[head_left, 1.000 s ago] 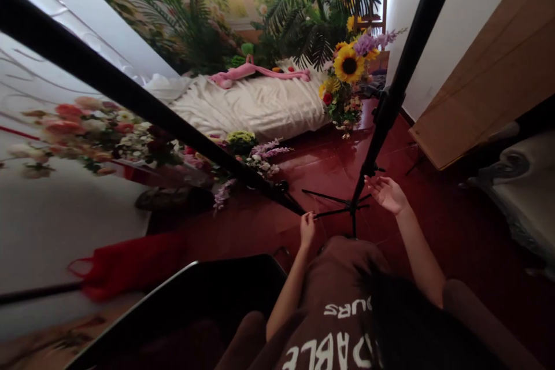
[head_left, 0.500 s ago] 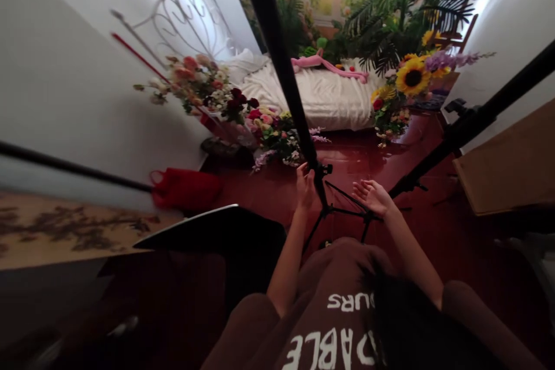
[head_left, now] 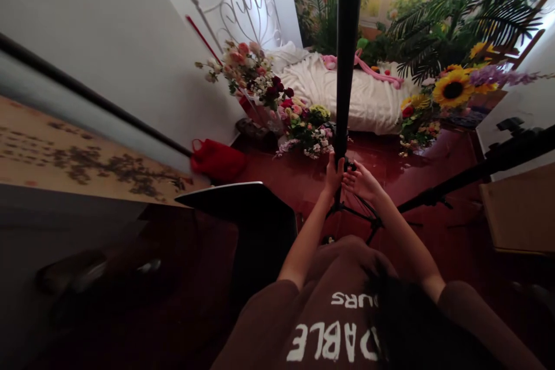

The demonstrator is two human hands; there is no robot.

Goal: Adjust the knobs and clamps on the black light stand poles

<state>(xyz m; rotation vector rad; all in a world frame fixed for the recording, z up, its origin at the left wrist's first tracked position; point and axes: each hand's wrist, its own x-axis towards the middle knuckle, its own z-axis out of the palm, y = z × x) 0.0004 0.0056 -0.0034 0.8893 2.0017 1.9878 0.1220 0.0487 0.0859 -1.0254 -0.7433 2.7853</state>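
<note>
A black light stand (head_left: 348, 58) rises upright in front of me, its thin legs spread over the floor. My left hand (head_left: 333, 177) is wrapped round the lower pole from the left. A small black tightening knob (head_left: 349, 165) sticks out to the right of the pole. My right hand (head_left: 365, 184) is at this knob, thumb and fingers curled about it and the fingertips close to the pole. The fingers partly hide the knob.
A second black stand (head_left: 463, 176) slants in from the right, before a cardboard box (head_left: 518, 214). Flower bunches (head_left: 310, 124) and sunflowers (head_left: 453, 90) flank a white-draped bed (head_left: 373, 101). At left lie a red bag (head_left: 219, 159) and a dark panel (head_left: 260, 225).
My right hand has moved left from open air to the knob, its fingers closing in. My left hand keeps to the pole, which now looks more upright. The view has swung left.
</note>
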